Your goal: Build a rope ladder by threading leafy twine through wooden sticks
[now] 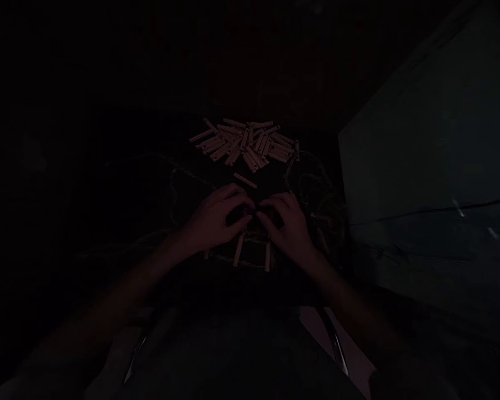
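Observation:
The scene is very dark. A heap of several pale wooden sticks lies ahead of my hands, and one loose stick rests apart from it, nearer to me. Under my hands is a ladder-like frame of sticks bound with twine. My left hand and my right hand are curled over its far end, with fingertips nearly meeting. The darkness hides whether they grip a stick or twine. Loose dark twine lies to the right of my right hand.
A large grey-green sloping panel fills the right side, with a dark line across it. My dark clothing fills the bottom of the view. The surface under the sticks is too dark to identify.

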### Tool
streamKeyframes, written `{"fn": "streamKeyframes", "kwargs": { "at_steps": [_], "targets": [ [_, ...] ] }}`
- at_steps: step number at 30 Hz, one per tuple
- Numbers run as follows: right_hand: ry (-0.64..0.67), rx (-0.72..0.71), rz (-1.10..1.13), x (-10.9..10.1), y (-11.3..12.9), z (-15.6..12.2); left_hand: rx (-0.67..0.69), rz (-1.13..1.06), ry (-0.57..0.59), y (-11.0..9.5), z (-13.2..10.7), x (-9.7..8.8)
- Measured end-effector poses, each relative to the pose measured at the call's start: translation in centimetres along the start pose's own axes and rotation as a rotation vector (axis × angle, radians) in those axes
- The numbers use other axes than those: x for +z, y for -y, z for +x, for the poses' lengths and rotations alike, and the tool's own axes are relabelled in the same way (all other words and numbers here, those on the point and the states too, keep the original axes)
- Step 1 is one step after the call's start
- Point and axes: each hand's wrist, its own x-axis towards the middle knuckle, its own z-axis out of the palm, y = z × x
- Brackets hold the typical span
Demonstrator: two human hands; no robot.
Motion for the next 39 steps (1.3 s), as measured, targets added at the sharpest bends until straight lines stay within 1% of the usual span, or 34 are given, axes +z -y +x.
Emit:
{"fn": "streamKeyframes", "kwargs": {
  "at_steps": [2,4,7,9,12,15,19,24,29,33,35,39],
  "targets": [
    [0.012,-0.071,0.01,-0.6,0.3,0.0,0.069,-0.002,0.067,-0.1,-0.3,-0.7],
    [0.07,-0.125,-0.028,-1.3,0.5,-0.2,0.101,0.032,0.135,-0.2,-0.6,-1.1],
    [0.169,-0.144,-0.073,-1.7,0.4,-0.4,0.119,0.076,0.19,-0.3,-0.8,-0.9],
    [0.217,-0.134,-0.071,-1.7,0.3,-0.5,0.119,0.097,0.203,-0.3,-0.9,-0.5],
    [0.243,-0.121,-0.061,-1.6,0.2,-0.5,0.084,0.1,0.199,-0.3,-0.9,-0.1],
    [0.255,-0.129,-0.072,-1.4,0.2,-0.5,0.048,0.089,0.208,-0.4,-0.9,0.0],
    [0.275,-0.136,-0.107,-1.3,0.2,-0.5,0.037,0.088,0.225,-0.4,-0.8,0.0],
    [0.31,-0.142,-0.166,-1.3,0.4,-0.4,0.037,0.117,0.204,-0.4,-0.6,0.3],
    [0.303,-0.161,-0.194,-1.3,0.5,-0.4,0.033,0.115,0.211,-0.4,-0.5,0.2],
    [0.297,-0.155,-0.152,-1.4,0.4,-0.5,0.09,0.079,0.193,-0.1,-0.6,-0.1],
    [0.235,-0.149,-0.091,-1.6,0.4,-0.4,0.098,0.043,0.148,-0.1,-0.7,-0.3],
    [0.06,-0.089,-0.026,-2.6,0.1,0.0,0.036,0.027,0.008,0.0,-0.5,-0.7]
  ]
}}
